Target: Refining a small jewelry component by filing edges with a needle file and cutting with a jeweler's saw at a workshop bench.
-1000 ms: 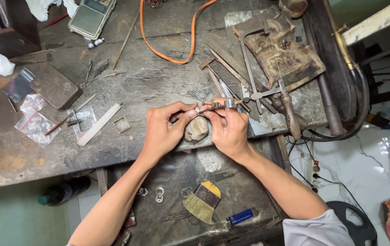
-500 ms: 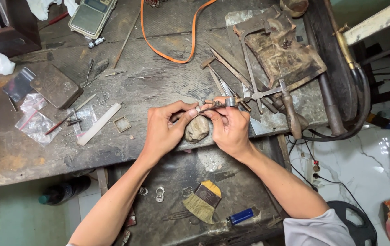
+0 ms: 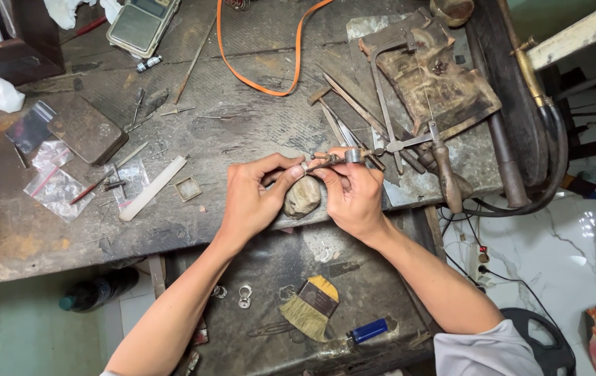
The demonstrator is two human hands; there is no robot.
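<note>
Both hands meet at the centre of the frame, over the front edge of a worn workbench (image 3: 242, 132). The left hand (image 3: 252, 198) has thumb and forefinger pinched together at the near end of a small metal tool (image 3: 336, 159); what lies between the fingertips is too small to make out. The right hand (image 3: 353, 195) is closed around the same tool, fingers curled over it, with its metal head showing just above the knuckles. Directly below the fingertips, between the two hands, a rounded wooden peg (image 3: 303, 196) juts from the bench edge; the left thumb appears to rest against it.

To the right of centre lies a fan of files and hand tools (image 3: 353, 118), beside a saw frame (image 3: 381, 83) resting on a stained leather pad (image 3: 444, 83). An orange cord (image 3: 256, 82) loops across the upper middle. A digital scale (image 3: 141, 24) sits at the upper left, with a dark metal block (image 3: 89, 129) and clear plastic bags (image 3: 54, 184) lower on the left. A white strip (image 3: 153, 188) and a small square frame (image 3: 188, 188) lie left of the hands. A black hose (image 3: 555, 160) curves down the right side.

Below the bench edge, in the lower middle, an open drawer (image 3: 381, 278) holds a brush (image 3: 310, 306), a blue lighter (image 3: 369, 331) and small rings (image 3: 244, 298).
</note>
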